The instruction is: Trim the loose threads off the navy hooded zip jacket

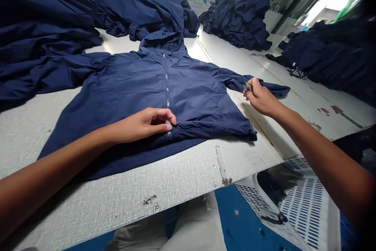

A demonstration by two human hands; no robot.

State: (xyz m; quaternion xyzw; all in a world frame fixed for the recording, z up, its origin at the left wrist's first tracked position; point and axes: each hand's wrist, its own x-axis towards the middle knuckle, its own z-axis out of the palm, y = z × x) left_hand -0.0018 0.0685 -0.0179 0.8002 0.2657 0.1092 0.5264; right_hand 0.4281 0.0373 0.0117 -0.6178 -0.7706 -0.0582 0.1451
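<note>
A navy hooded jacket (132, 82) lies front up on the table, its zipper (167, 80) running down the middle. Near the lower end of that zipper, my left hand (151, 123) is closed, thumb and fingers pinching the jacket's front edge. The hem to the right of it is lifted into a fold. My right hand (258, 96) is closed above the jacket's sleeve on the right. In it is a small grey metal tool (247, 86) that looks like thread snips, mostly hidden by the fingers.
Navy garments are heaped at the left (44, 20), at the back (141, 8), in a tall pile (239, 12) and at the right (337, 55). A white plastic basket (305, 204) holding dark cloth stands below the front edge of the pale table (182, 176).
</note>
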